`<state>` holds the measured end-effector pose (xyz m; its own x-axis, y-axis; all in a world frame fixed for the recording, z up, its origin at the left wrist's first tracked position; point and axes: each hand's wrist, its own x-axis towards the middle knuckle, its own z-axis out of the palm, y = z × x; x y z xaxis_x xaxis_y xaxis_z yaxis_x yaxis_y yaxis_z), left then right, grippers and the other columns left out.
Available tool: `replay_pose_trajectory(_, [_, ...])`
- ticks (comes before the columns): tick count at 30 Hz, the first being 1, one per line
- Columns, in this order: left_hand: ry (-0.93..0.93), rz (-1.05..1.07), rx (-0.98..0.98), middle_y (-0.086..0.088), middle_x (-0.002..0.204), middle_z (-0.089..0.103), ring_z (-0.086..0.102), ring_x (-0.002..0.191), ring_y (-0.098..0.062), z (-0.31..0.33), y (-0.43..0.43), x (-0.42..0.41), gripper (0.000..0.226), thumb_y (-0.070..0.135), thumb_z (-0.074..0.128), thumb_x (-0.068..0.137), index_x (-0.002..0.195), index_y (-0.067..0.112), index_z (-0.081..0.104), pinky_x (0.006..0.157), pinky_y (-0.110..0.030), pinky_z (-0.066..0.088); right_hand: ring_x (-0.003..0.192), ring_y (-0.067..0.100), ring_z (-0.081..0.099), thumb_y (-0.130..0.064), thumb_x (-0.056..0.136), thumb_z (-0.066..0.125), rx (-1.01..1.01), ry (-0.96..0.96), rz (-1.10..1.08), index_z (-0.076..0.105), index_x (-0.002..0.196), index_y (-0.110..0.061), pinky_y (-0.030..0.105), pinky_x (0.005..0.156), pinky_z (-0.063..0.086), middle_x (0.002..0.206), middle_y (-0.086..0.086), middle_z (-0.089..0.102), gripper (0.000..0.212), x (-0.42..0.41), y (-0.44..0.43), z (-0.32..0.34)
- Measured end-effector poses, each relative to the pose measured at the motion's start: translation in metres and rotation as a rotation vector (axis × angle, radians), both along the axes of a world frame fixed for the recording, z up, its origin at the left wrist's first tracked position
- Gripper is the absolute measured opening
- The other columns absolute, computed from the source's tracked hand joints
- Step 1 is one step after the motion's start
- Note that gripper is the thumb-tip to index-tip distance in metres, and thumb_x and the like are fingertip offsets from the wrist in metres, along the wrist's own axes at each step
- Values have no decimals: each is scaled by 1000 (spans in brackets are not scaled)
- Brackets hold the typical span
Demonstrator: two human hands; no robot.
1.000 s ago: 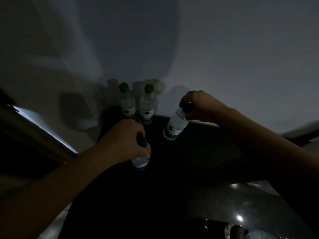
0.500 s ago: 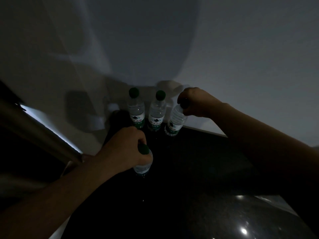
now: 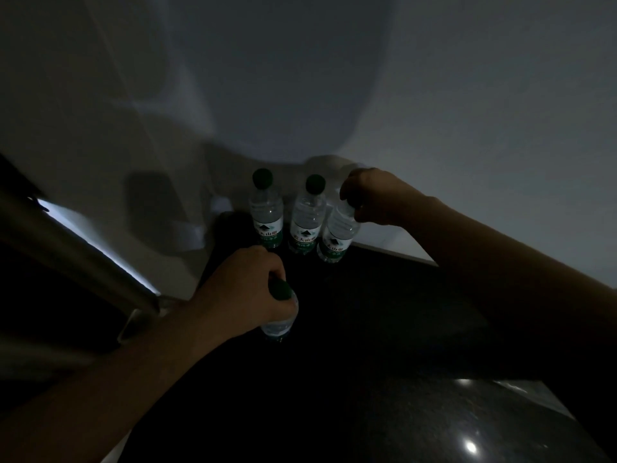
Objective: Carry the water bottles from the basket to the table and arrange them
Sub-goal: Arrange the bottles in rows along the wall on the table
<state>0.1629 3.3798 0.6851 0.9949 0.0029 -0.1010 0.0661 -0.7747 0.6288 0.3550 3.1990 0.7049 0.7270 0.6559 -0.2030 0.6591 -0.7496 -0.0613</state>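
Two clear water bottles with green caps and green labels, one on the left (image 3: 266,212) and one beside it (image 3: 306,218), stand upright at the back of the dark table (image 3: 384,345), against the wall. My right hand (image 3: 374,195) grips the top of a third bottle (image 3: 337,237), which leans slightly and touches the row's right end. My left hand (image 3: 243,289) holds a fourth bottle (image 3: 278,324) by its neck, nearer to me, in front of the row. The basket is out of view.
A pale wall (image 3: 434,95) rises right behind the bottles. On the left a slanted rail or ledge (image 3: 66,248) with a bright strip runs beside the table's left edge. The dark glossy tabletop stretches to the right and toward me.
My right hand has brought its bottle left and back until it stands at the right end of the row. The left hand and its bottle have stayed about where they were.
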Motion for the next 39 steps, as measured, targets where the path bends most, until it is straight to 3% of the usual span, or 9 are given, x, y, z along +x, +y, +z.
replay_pose_trajectory(9, [-17, 3, -7, 2, 75, 61, 58, 68, -9, 0, -5, 6, 23, 31, 80, 58, 70, 16, 67, 64, -30, 49, 107, 23, 56, -2, 81, 65, 7, 3, 1, 60, 120, -11, 33, 91, 50, 122, 8, 55, 41, -3, 0, -2])
replay_pose_trajectory(16, [-32, 15, -33, 3, 71, 64, 60, 66, -8, 9, -13, 13, 21, 29, 80, 60, 69, 15, 67, 59, -25, 48, 118, 25, 52, -2, 80, 66, 144, 19, -94, 47, 136, -13, 30, 98, 41, 134, 9, 51, 60, -15, -15, 7])
replay_pose_trajectory(21, [0, -31, -37, -2, 65, 64, 60, 61, -13, 17, -23, 31, 25, 32, 80, 60, 66, 12, 65, 54, -27, 44, 121, 25, 51, -13, 81, 69, 235, -1, -218, 44, 138, -16, 34, 101, 43, 140, 9, 48, 62, -42, -58, 10])
replay_pose_trajectory(25, [-13, -25, -51, -9, 60, 65, 54, 50, -12, 26, -45, 48, 27, 25, 81, 61, 65, 3, 65, 50, -26, 41, 117, 22, 55, -15, 81, 71, 190, 142, -331, 43, 138, -20, 38, 100, 47, 139, 8, 49, 64, -70, -102, 0])
replay_pose_trajectory(31, [35, -68, -26, -13, 57, 67, 67, 53, -21, 32, -85, 74, 31, 25, 79, 64, 69, -1, 64, 49, -27, 48, 111, 18, 57, -19, 83, 69, 176, 214, -458, 48, 134, -20, 29, 93, 47, 131, 6, 54, 55, -108, -161, -14])
replay_pose_trajectory(34, [31, -78, 42, -10, 49, 60, 56, 46, -18, 36, -107, 94, 32, 29, 78, 65, 57, 3, 60, 47, -22, 40, 114, 17, 56, -18, 82, 70, 197, 228, -526, 49, 135, -22, 28, 93, 47, 135, 4, 51, 57, -124, -184, -21])
replay_pose_trajectory(36, [38, -74, 63, 0, 33, 47, 43, 33, -5, 39, -123, 106, 37, 29, 76, 66, 45, 10, 52, 37, -16, 32, 114, 16, 56, -18, 82, 70, 210, 254, -559, 48, 135, -24, 27, 92, 47, 136, 1, 49, 57, -133, -196, -27])
replay_pose_trajectory(39, [40, -36, 77, 3, 21, 35, 37, 23, -4, 39, -143, 123, 41, 28, 72, 69, 42, 11, 46, 26, -13, 19, 114, 15, 55, -18, 84, 68, 215, 271, -592, 47, 134, -25, 27, 93, 49, 135, 1, 48, 55, -143, -213, -33])
